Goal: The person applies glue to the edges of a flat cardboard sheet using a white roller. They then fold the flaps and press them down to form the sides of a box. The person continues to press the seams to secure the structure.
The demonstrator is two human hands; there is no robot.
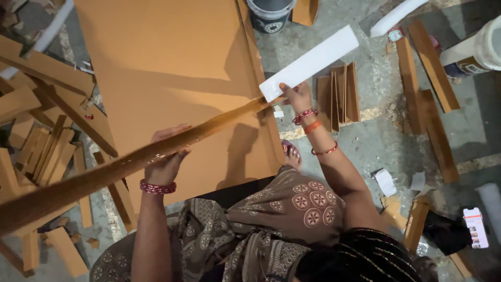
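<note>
Head view: scrap offcuts piled far left on the floor. Left hand clamps the long brown strip lying diagonally over the big board. Right hand pinches a white strip by its near end. Both look light but bendy, so I'd grip mid-length.

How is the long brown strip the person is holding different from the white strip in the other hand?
The long brown strip is tan-brown and glossy; the white strip is plain white. The brown strip is far longer, running from the lower left edge of the picture up to the white strip, which is short and wider. The left hand holds the brown strip along its length; the right hand grips the white strip at its end. Both are flat, straight, and slant the same way.
</note>
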